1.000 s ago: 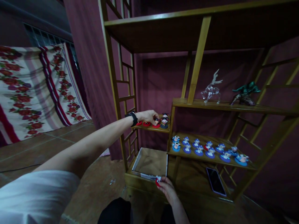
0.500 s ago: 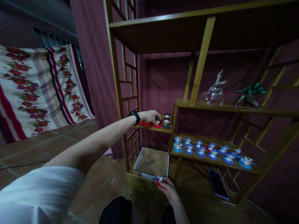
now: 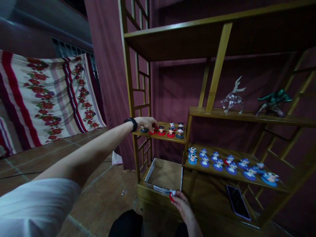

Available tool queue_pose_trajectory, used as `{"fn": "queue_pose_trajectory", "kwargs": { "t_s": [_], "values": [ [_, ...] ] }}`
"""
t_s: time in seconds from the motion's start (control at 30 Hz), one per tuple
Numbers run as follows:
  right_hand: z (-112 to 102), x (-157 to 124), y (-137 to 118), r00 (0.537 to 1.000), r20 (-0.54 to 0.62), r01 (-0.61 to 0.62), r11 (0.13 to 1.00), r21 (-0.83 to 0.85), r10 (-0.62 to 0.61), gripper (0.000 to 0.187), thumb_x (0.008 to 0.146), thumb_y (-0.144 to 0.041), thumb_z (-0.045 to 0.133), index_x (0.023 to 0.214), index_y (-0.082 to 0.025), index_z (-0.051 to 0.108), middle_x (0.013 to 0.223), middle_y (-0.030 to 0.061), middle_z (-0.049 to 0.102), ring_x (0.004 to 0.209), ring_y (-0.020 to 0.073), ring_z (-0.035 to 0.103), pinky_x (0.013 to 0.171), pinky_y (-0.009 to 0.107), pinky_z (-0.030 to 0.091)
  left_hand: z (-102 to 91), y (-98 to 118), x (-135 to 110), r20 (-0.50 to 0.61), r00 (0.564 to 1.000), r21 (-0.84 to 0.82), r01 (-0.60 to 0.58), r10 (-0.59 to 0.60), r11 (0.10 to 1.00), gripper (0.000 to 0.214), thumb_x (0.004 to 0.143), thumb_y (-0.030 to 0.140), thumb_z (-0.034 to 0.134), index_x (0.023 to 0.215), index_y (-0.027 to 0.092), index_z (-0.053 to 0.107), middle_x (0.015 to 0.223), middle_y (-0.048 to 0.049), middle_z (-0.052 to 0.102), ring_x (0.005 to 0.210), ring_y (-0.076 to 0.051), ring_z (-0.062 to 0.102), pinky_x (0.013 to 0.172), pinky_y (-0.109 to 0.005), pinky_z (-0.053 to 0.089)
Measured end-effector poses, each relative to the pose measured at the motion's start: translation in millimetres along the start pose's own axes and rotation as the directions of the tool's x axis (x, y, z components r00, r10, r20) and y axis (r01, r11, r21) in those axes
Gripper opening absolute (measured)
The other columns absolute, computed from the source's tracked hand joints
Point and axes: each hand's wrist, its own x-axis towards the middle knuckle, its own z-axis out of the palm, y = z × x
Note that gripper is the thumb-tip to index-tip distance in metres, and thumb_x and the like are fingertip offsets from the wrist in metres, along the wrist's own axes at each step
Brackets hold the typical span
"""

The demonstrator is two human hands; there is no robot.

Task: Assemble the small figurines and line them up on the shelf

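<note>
My left hand (image 3: pixel 149 123), with a black watch on the wrist, reaches to the upper left shelf. Its fingers are closed round the top of a small figurine (image 3: pixel 152 132) with a red base, which they partly hide. To its right stand two red-based figurines (image 3: pixel 161 131), a dark-based one (image 3: pixel 180 132) and others behind. A dark-based figurine (image 3: pixel 143 129) stands left of my fingers. Lower down, my right hand (image 3: pixel 182 203) pinches a white figurine on a red base (image 3: pixel 172 195) in front of an open cardboard box (image 3: pixel 163 171).
Several blue-and-white figurines (image 3: pixel 218 164) line the right shelf. Below them lies a phone (image 3: pixel 238 201). A clear deer figure (image 3: pixel 232 99) and a dark green figure (image 3: pixel 274 102) stand above. The wooden shelf post (image 3: pixel 128 72) rises beside my left arm.
My left hand has moved left along the shelf, from one red-based figurine to another. My right hand still holds its figurine near the box. The view has turned slightly left.
</note>
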Motion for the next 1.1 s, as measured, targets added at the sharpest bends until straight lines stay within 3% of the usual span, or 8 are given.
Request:
{"fn": "queue_pose_trajectory", "kwargs": {
  "t_s": [0.2,0.6,0.87,0.93,1.0,1.03,1.1],
  "values": [
    [3,-4,-1,1.0,-0.014,0.0,1.0,-0.012,-0.001,0.027,0.049,-0.028,0.073,0.073,-0.022,0.063,0.082,0.0006,0.067,0.086,0.0209,0.06,0.075,0.031,0.046,2.2,16,-1,0.041,0.998,0.21,0.042,-0.052,0.977,0.044,0.053,0.013,0.065,0.098,0.016,0.065,0.083,0.0008,0.067,0.073,-0.013,0.056,0.06,-0.016,0.039],
    [4,-3,-4,0.999,-0.05,-0.01,1.0,-0.022,0.009,0.023,0.046,-0.027,0.072,0.067,-0.027,0.064,0.079,-0.0022,0.067,0.085,0.0209,0.062,0.077,0.032,0.047,1.7,14,0,0.026,0.998,0.271,0.045,-0.054,0.962,0.041,0.055,0.013,0.063,0.096,0.014,0.066,0.077,-0.0002,0.066,0.069,-0.012,0.054,0.058,-0.016,0.038],
    [3,-7,-4,1.0,-0.011,0.013,1.0,-0.008,-0.013,0.021,0.05,-0.028,0.072,0.07,-0.027,0.065,0.083,0.0004,0.068,0.087,0.0211,0.061,0.081,0.034,0.046,2.7,20,-3,0.022,0.998,0.286,0.044,-0.052,0.957,0.045,0.056,0.013,0.062,0.101,0.016,0.064,0.083,0.0005,0.067,0.072,-0.012,0.055,0.063,-0.017,0.039],
    [2,-6,-3,1.0,-0.007,0.018,1.0,0.006,-0.018,0.024,0.05,-0.028,0.073,0.072,-0.025,0.065,0.085,0.0019,0.068,0.088,0.0217,0.061,0.081,0.035,0.045,-0.3,22,-7,-0.041,0.998,0.316,0.049,-0.038,0.947,0.047,0.056,0.014,0.064,0.103,0.017,0.063,0.087,0.0001,0.067,0.074,-0.013,0.056,0.065,-0.017,0.04],
    [1,-4,-1,1.0,-0.022,0.017,1.0,0.021,-0.016,0.028,0.049,-0.029,0.074,0.075,-0.023,0.065,0.086,0.0031,0.068,0.089,0.0226,0.061,0.081,0.036,0.045,-0.8,27,-18,-0.2,0.979,0.333,0.035,0.034,0.942,0.044,0.058,0.015,0.064,0.102,0.018,0.062,0.092,-0.0016,0.066,0.079,-0.014,0.056,0.07,-0.019,0.041],
    [0,-3,0,0.999,-0.032,0.017,0.999,0.029,-0.016,0.03,0.048,-0.029,0.075,0.075,-0.022,0.065,0.086,0.0036,0.068,0.089,0.0231,0.061,0.081,0.036,0.045,2.8,30,-26,-0.307,0.947,0.322,0.016,0.089,0.947,0.039,0.061,0.015,0.062,0.101,0.018,0.063,0.094,-0.0029,0.065,0.082,-0.014,0.056,0.073,-0.02,0.041],
    [-1,-1,1,0.999,-0.044,0.02,0.999,0.044,-0.018,0.034,0.047,-0.031,0.076,0.077,-0.02,0.065,0.087,0.0046,0.068,0.09,0.0238,0.061,0.079,0.037,0.046,23.9,39,-46,-0.53,0.828,0.218,-0.076,0.183,0.973,0.03,0.071,0.019,0.055,0.101,0.017,0.062,0.1,-0.006,0.063,0.087,-0.015,0.056,0.078,-0.024,0.041]
  ]
}}
